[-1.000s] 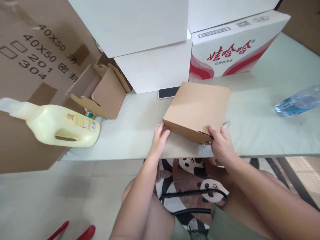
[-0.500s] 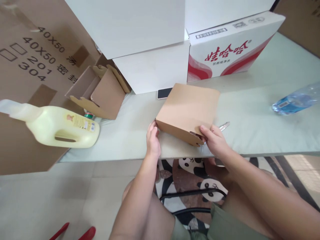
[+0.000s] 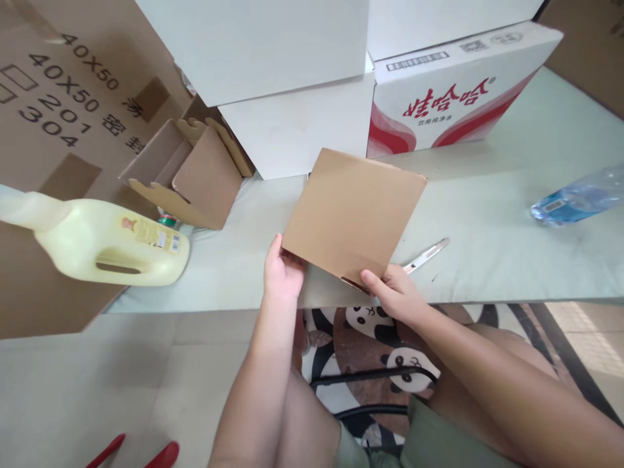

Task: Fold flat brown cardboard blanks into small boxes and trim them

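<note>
A small closed brown cardboard box (image 3: 353, 211) is raised and tilted toward me above the near edge of the pale table (image 3: 487, 221). My left hand (image 3: 281, 276) grips its lower left corner, fingers curled under it. My right hand (image 3: 397, 296) holds the lower right corner, thumb on the top face. A silver metal tool (image 3: 426, 253), perhaps a blade or pen, lies on the table just right of the box.
White cartons (image 3: 292, 130) and a red-printed white carton (image 3: 453, 91) stand behind. An open brown box (image 3: 195, 172) and a yellow jug (image 3: 112, 240) lie left, a large brown carton (image 3: 53, 130) beyond. A water bottle (image 3: 580, 195) lies right. Panda-print stool (image 3: 380, 338) below.
Both hands have lifted the box's front edge, tilted it up and shifted it left. The phone behind it is now covered; the metal tool is uncovered.
</note>
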A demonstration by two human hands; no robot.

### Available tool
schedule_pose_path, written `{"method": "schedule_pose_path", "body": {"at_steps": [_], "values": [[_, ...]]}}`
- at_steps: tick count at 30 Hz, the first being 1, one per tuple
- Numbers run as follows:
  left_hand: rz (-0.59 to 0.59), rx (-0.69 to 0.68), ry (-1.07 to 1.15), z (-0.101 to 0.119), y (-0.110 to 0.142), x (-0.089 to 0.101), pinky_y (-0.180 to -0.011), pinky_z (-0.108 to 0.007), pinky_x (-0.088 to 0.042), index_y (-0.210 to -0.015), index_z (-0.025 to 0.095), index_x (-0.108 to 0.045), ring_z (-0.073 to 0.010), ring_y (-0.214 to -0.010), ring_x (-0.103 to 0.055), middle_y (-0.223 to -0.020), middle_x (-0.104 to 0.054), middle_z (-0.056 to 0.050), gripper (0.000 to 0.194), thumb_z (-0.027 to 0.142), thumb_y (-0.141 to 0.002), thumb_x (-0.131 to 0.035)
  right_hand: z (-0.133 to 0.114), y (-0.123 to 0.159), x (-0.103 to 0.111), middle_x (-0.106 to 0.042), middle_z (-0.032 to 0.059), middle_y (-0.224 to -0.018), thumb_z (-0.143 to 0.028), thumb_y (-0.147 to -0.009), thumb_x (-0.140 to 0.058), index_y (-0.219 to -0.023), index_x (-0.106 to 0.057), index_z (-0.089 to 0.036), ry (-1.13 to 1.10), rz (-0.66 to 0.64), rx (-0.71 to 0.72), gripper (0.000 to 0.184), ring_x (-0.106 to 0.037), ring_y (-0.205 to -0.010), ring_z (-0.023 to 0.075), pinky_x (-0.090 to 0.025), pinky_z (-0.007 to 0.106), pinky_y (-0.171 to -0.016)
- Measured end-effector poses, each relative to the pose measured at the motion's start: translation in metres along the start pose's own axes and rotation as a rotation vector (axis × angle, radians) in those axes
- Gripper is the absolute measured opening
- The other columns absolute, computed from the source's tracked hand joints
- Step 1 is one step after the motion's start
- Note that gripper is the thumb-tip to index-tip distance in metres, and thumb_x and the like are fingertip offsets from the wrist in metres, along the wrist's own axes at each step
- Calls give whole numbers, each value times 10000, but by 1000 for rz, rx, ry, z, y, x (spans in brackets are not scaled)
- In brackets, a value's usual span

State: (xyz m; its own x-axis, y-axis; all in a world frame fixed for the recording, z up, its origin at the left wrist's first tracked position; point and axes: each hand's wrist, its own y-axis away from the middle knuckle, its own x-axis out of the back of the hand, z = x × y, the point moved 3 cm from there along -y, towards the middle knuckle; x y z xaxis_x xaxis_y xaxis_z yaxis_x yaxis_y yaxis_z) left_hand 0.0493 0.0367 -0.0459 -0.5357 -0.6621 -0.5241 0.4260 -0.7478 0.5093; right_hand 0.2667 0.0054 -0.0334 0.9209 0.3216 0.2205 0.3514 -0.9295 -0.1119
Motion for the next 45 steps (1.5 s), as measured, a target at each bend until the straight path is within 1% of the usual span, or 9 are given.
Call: {"method": "schedule_pose_path", "body": {"at_steps": [5, 11, 15, 19, 25, 33, 37, 40, 45], "values": [[-50, -226, 1, 9, 7, -1, -716, -258, -453, -830, 192, -638, -152, -866, -609, -966, -674, -46, 269, 267, -643, -816, 11, 2, -3, -749, 69, -920, -594, -904, -535, -884, -693, -209, -200, 84, -83, 416, -695, -961, 277, -538, 396, -848], [-13, -645, -66, 10, 16, 0, -757, -247, -426, -780, 197, -560, -110, -780, -570, -804, -602, 19, 325, 300, -627, -828, 31, -2, -7, -705, 73, -1273, -584, -889, -581, -1215, -654, -254, -470, 253, -203, 470, -639, -1203, 281, -489, 453, -1057], [-61, -417, -134, 4, 2, 3, -645, -237, -402, -716, 202, -478, -104, -676, -541, -731, -561, 29, 379, 373, -626, -805, 33, -6, 2, -694, 65, -1298, -558, -869, -629, -1256, -630, -264, -503, 244, -167, 486, -637, -1215, 268, -475, 449, -1082], [-115, -222, -265, 12, -5, 4, -566, -227, -381, -794, 203, -571, -102, -621, -536, -738, -591, 23, 416, 414, -575, -855, 28, -6, 21, -724, 64, -1238, -601, -838, -643, -1199, -657, -270, -431, 167, -190, 490, -672, -1155, 274, -523, 447, -1020], [-306, -173, -521, 24, 4, 2, -632, -271, -463, -884, 180, -681, -181, -754, -647, -871, -696, -66, 484, 539, -613, -860, 16, -5, 34, -753, 87, -1157, -675, -784, -649, -1125, -682, -252, -341, 45, -208, 544, -695, -1093, 308, -567, 466, -936], [-354, -50, -539, 27, 0, 7, -622, -299, -477, -788, 172, -611, -180, -620, -640, -727, -678, -45, 550, 521, -497, -922, 12, -3, 33, -754, 80, -1135, -647, -807, -642, -1096, -683, -244, -347, 40, -206, 498, -699, -1059, 292, -557, 450, -940], [-353, -79, -544, 27, 1, 4, -590, -281, -460, -781, 183, -591, -158, -589, -611, -719, -668, -23, 572, 543, -478, -916, 16, -3, 33, -750, 75, -1098, -604, -846, -619, -1092, -666, -230, -293, 61, -204, 450, -686, -1069, 286, -549, 454, -943], [-276, -238, -480, 30, 3, 0, -584, -262, -443, -750, 199, -542, -137, -595, -579, -706, -633, 5, 601, 566, -450, -911, 20, -5, 34, -704, 88, -1202, -522, -910, -567, -1167, -610, -232, -192, 147, -162, 389, -641, -1152, 265, -501, 463, -1008], [-122, -844, -529, 52, 17, -4, -751, -288, -457, -848, 230, -518, -164, -795, -570, -853, -584, 3, 540, 451, -536, -899, 31, -10, 39, -643, 118, -1286, -405, -888, -586, -1161, -548, -241, -68, 307, -182, 321, -561, -1275, 264, -377, 524, -1118]]}}
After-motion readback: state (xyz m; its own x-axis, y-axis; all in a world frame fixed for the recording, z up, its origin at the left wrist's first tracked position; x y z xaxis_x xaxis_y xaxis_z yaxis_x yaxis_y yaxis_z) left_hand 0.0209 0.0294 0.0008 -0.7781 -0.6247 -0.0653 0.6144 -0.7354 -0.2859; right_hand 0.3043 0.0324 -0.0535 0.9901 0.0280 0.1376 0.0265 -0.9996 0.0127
